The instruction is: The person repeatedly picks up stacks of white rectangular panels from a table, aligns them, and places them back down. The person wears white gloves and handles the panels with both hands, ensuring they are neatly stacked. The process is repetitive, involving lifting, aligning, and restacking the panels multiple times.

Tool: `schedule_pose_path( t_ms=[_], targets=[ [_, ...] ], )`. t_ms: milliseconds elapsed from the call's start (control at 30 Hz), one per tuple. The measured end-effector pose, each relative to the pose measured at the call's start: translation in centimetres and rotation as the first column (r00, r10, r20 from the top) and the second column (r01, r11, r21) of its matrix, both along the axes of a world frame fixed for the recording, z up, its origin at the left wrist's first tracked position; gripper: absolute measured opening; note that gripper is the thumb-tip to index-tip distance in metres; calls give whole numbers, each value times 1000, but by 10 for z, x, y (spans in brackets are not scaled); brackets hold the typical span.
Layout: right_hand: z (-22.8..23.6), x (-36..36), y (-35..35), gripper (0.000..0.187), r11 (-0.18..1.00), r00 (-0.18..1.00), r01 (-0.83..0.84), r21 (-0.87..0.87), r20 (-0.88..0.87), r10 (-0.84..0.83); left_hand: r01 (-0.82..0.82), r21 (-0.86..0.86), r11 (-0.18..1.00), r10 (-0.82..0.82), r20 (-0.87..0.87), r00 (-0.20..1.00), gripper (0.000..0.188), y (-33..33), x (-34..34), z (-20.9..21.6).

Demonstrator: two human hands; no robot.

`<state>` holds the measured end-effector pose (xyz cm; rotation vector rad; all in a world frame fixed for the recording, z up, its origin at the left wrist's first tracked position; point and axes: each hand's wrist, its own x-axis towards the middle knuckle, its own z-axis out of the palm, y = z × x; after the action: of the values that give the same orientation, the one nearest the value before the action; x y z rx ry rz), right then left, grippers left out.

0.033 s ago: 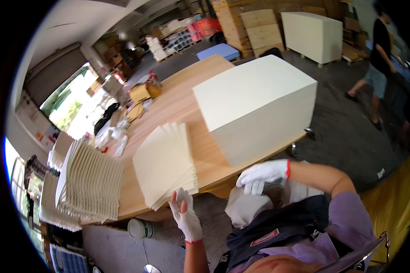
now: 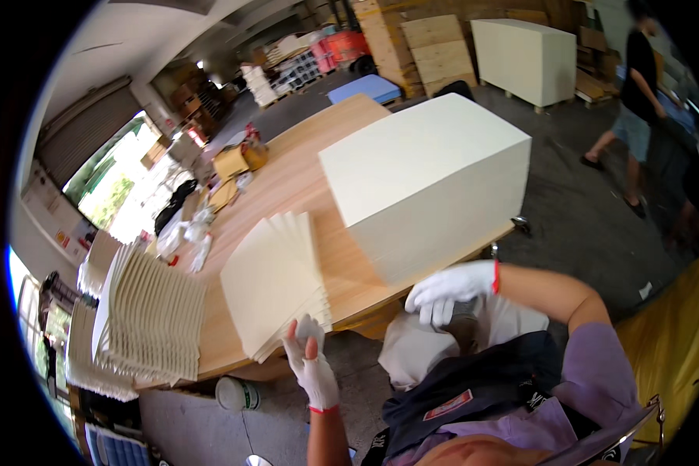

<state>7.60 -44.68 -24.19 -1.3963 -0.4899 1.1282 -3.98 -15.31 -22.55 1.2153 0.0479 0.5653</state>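
Observation:
My left hand (image 2: 312,359) wears a white glove with a red cuff; the thumb and one finger show bare tips. Its fingers are spread beside the near corner of a fanned stack of cream sheets (image 2: 268,279), with nothing in them. I cannot tell whether they touch the stack. My right hand (image 2: 452,289), gloved the same way, hovers over my lap by the table edge, fingers loosely bent and apart, with no object visible in it. Its palm is hidden. Beyond it stands a tall, squared block of white sheets (image 2: 435,163).
Rippled stacks of cream sheets (image 2: 151,311) crowd the left end of the wooden table (image 2: 303,155). Plastic bags (image 2: 190,233) and yellow packaging (image 2: 229,163) lie along its far side. Below the front edge stands a white bucket (image 2: 233,394). A person (image 2: 637,101) is at the right.
The view has turned slightly, shifting the table and stacks a little left in the picture. Against them, my right hand has moved slightly right. Both hands keep nearly the same pose.

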Motion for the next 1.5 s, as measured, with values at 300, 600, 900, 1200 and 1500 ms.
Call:
schedule_pose_path(
  t_ms=[300,600,900,1200,1500],
  targets=[
    [212,10,-175,41,465,356,843,-272,929,-103,132,914,383,-112,-97,989,38,-22,134,124],
    [188,60,-231,41,488,437,781,-390,899,20,338,940,52,-2,-338,941,39,-47,162,170],
    [161,79,-240,49,573,533,774,-268,765,-362,77,990,121,-232,-48,971,21,-131,182,215],
    [163,61,-207,65,307,143,941,-146,989,32,228,959,-167,-439,-280,854,25,-265,269,170],
    [150,96,-201,52,444,-54,859,257,906,-419,327,942,80,-604,-215,767,25,-282,258,149]
  ],
)
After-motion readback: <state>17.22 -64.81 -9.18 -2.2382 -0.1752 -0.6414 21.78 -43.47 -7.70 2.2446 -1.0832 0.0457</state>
